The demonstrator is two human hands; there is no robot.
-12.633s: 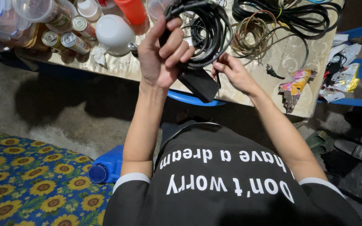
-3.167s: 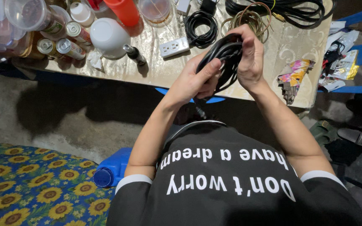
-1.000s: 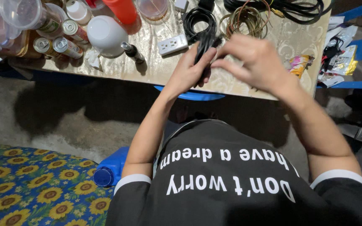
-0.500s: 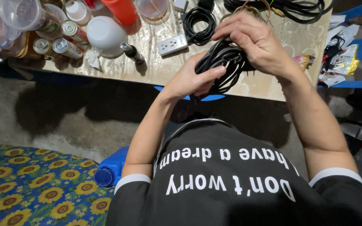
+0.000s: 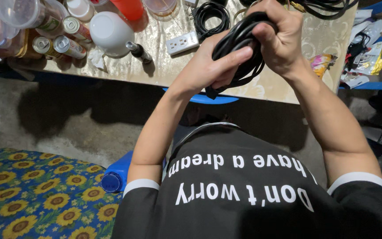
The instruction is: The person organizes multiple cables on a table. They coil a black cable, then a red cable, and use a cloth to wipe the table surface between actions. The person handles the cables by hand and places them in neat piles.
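Fingers of both hands gripped a coiled black cable (image 5: 239,48); left hand (image 5: 208,66), right hand (image 5: 279,35). Loose loops could slip and unravel over the table (image 5: 155,66).

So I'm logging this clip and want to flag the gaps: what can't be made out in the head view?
- Black cable bundle: its ends and plugs are hidden by the right hand and left hand.
- Cable coils at the table's far side: cut off by the top edge.
- White power strip: its cord's run is unclear.
- Packets at right: too small to identify.
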